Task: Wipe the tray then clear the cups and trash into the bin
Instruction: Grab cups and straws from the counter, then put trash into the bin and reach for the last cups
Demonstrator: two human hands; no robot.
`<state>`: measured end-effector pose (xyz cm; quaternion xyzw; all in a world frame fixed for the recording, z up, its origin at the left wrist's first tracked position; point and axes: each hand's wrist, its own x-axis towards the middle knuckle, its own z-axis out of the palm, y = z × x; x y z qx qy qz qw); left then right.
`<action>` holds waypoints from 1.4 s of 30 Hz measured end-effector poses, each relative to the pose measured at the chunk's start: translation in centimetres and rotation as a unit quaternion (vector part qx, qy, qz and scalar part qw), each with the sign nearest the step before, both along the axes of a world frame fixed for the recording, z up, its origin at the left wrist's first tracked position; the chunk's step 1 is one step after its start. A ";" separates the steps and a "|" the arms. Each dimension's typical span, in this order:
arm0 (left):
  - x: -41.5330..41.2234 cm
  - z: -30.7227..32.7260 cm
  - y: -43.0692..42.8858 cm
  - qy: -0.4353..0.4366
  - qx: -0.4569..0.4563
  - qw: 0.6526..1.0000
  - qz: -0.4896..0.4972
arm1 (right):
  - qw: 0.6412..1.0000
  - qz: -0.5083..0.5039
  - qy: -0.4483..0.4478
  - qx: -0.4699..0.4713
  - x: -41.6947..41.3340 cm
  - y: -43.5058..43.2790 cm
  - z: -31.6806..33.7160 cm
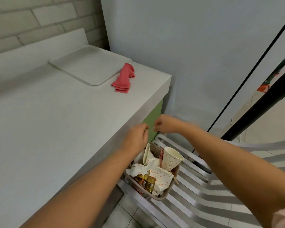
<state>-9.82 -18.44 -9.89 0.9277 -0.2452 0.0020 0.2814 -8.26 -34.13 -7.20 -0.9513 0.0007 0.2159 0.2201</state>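
Both hands were over the bin [161,197], just off the near-right corner of the counter [56,120]. Left hand [136,137] and right hand [164,124] were close together, fingertips nearly meeting. Fingers on both were curled inward, with nothing visible in either; can't tell whether they pinched something small.

The bin sat on a white slatted chair [212,186], right of the counter. It was packed full: a dotted paper cup [171,159] tilted at the far right, a crushed dotted cup [161,177] nearer, and another flattened cup [147,153] on the far left. There was also a crumpled tissue [138,169] on the left, sauce packets [146,180] near it, and red sticks [161,155] between the cups.

The tray [89,65] lay flat and bare at the far end of the counter. A folded red cloth [123,78] lay just beside the tray's right edge.
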 end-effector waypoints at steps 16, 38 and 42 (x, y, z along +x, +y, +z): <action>6.4 7.0 16.6 -0.089 0.075 0.974 0.196 | 0.977 0.184 -0.105 -0.023 6.5 17.0 10.0; 14.4 7.5 46.7 -0.018 0.112 0.912 0.394 | 0.960 0.266 -0.070 -0.052 14.1 40.7 8.8; 15.9 7.6 49.3 -0.018 0.097 0.903 0.419 | 0.959 0.268 -0.071 -0.059 15.9 42.9 8.7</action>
